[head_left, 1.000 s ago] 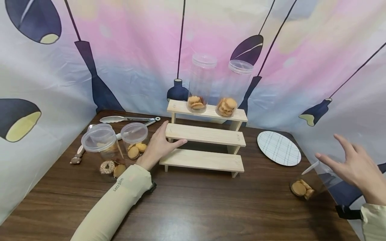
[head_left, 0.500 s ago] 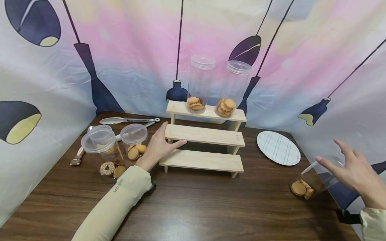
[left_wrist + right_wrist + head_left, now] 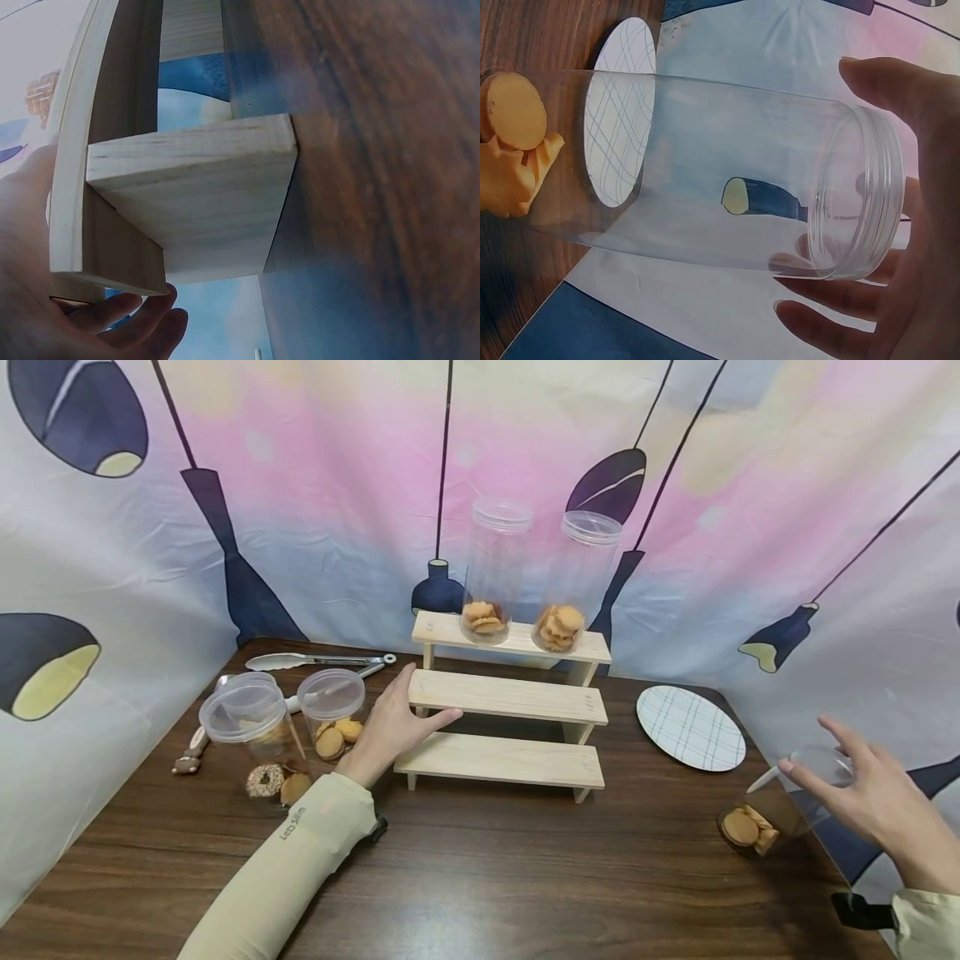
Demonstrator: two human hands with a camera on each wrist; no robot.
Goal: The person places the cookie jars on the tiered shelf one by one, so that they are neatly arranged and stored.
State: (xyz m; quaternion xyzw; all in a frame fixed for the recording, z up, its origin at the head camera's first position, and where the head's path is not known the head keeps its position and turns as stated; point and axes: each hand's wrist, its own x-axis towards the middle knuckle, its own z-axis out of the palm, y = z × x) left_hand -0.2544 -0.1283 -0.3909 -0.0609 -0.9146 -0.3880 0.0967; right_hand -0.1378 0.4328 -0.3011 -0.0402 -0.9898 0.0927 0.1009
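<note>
Clear plastic jar with biscuits at its base, leaning over near right edge of tabletop, mouth end up toward right hand. Right-hand grip spread wide around lidded mouth end; in right wrist view fingers seen just under rim, thumb above, not yet closed on it. Versus one second ago: right hand lower and closer to jar, jar itself unmoved. Judged as reach nearly complete, grasp not made. Left hand unchanged, fingers straight and pressed against left end of wooden step shelf, thumb on middle step; holding nothing. Two tall jars upright on top step. Short lidded jars, tongs at left; checked plate at right, apart from leaning jar.
</note>
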